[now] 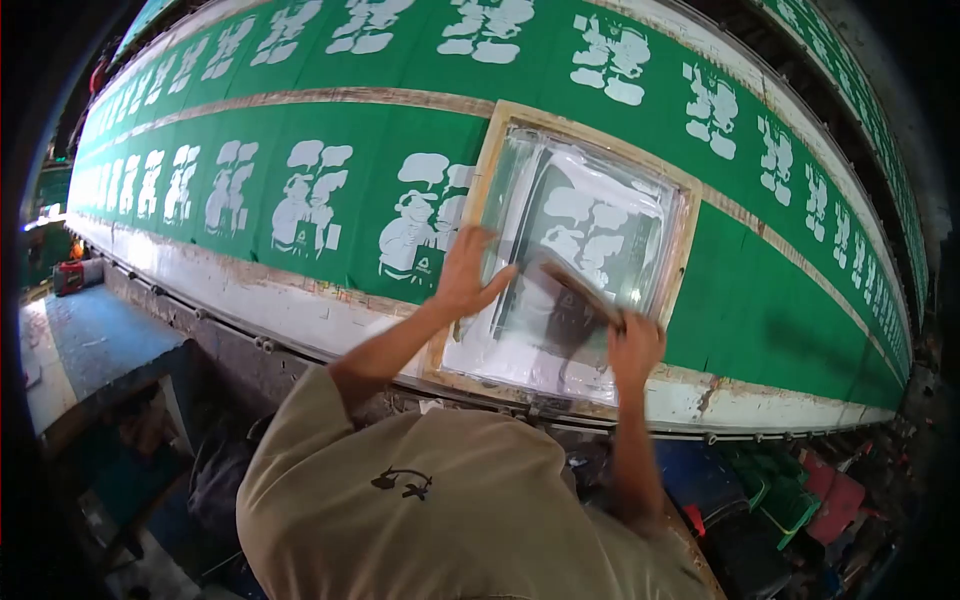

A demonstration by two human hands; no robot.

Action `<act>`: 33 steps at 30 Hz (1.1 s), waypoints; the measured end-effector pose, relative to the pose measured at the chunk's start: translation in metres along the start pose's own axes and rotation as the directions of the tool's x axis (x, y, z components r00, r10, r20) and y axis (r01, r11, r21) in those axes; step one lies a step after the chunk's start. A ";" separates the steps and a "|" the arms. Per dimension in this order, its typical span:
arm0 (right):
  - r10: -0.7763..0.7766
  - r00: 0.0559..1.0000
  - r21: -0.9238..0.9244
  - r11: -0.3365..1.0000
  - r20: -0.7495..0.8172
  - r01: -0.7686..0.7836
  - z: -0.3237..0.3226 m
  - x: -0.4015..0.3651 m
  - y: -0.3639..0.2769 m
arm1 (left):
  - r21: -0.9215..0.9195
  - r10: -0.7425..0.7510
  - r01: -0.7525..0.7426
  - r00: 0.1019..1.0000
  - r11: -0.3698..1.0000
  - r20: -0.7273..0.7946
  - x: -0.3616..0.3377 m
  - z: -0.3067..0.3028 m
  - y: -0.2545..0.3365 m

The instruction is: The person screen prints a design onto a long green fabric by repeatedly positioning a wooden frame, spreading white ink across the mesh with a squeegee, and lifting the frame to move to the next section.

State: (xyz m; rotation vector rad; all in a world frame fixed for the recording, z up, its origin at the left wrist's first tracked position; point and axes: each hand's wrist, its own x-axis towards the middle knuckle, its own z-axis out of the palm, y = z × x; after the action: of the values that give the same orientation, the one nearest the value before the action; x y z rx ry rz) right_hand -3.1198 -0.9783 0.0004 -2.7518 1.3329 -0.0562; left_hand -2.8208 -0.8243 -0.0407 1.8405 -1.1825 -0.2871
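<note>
R hand closed on squeegee over framed screen, atop green sheet; L hand open, empty, by its L edge. Keep blade angle & pressure even, w/ frame steady.

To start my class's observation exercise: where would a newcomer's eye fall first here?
Probably on the wooden-framed screen near the centre, where the right hand grips a flat brown tool above it and the left hand is at its left edge. Next, the green strips with rows of white prints, stretching away to both sides.
</note>
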 end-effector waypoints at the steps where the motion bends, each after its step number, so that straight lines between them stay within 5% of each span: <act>1: -0.104 0.987 0.023 0.995 0.127 0.102 -0.002 0.057 0.007 | 0.005 0.070 -0.071 0.994 0.997 0.087 0.033 0.009 -0.001; 3: -0.327 0.941 0.162 0.927 -0.086 0.338 0.009 0.164 0.020 | 0.072 0.215 -0.227 0.967 0.971 0.138 0.126 0.036 -0.018; 5: -0.215 0.977 0.185 0.960 -0.001 0.212 0.012 0.247 0.019 | 0.138 0.281 -0.297 0.952 0.945 0.120 0.178 0.057 -0.024; 6: -0.147 0.989 0.258 0.955 -0.026 0.148 0.011 0.260 0.015 | 0.126 0.089 -0.112 0.981 0.986 0.174 0.188 0.063 -0.023; 7: -0.116 0.992 0.178 0.976 -0.046 0.123 0.032 0.245 0.012 | 0.124 -0.101 0.075 0.970 0.989 0.220 0.191 0.067 -0.020; 9: -0.123 0.992 0.060 0.991 0.000 0.123 0.052 0.190 0.001 | 0.217 0.034 -0.032 0.999 0.976 -0.002 0.115 0.080 -0.028; 14: -0.151 0.973 0.102 0.986 0.176 0.134 0.045 -0.051 -0.012 | 0.262 -0.069 0.034 0.990 0.965 0.125 -0.121 0.037 0.040; 17: -0.200 0.980 0.222 0.954 -0.019 0.199 0.041 -0.125 -0.017 | 0.311 -0.040 0.000 0.992 0.950 0.122 -0.194 0.018 0.066; 20: -0.220 0.974 0.214 0.951 -0.044 0.224 0.032 -0.112 -0.012 | 0.204 0.007 -0.053 0.976 0.978 0.218 -0.176 0.007 0.056; 22: -0.315 0.942 0.267 0.924 0.119 0.275 0.024 -0.090 0.000 | 0.017 -0.055 0.053 0.898 0.998 0.437 -0.151 0.008 -0.005; 23: -0.314 0.942 0.263 0.925 0.122 0.274 0.014 -0.087 0.003 | 0.142 -0.248 0.224 0.951 0.964 0.182 -0.126 0.009 0.003; 24: -0.325 0.924 0.273 0.925 0.200 0.266 0.002 -0.085 0.003 | 0.217 -0.403 0.416 0.909 0.883 -0.103 -0.102 0.007 0.017; 26: -0.331 0.902 0.285 0.925 0.277 0.252 -0.003 -0.094 -0.003 | 0.530 -0.213 0.423 0.886 0.735 -0.412 -0.073 0.000 0.018; 29: -0.276 0.961 0.232 0.933 -0.031 0.276 0.023 -0.140 -0.004 | 0.621 -0.198 0.265 0.964 0.738 -0.177 -0.068 -0.003 -0.017; 30: -0.278 0.961 0.230 0.934 -0.015 0.274 0.035 -0.135 -0.002 | 0.616 -0.212 0.273 0.962 0.739 -0.172 -0.067 -0.003 -0.017; 33: -0.257 0.940 -0.010 0.965 -0.226 0.262 0.061 -0.066 0.009 | 0.113 -0.523 0.520 0.853 0.846 -0.012 -0.062 -0.015 -0.011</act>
State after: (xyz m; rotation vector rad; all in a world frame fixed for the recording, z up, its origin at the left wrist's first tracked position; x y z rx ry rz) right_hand -3.1632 -0.9282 -0.0613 -2.9567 0.9908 -0.4086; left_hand -2.8372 -0.7637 -0.0565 2.2465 -0.6939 -0.5540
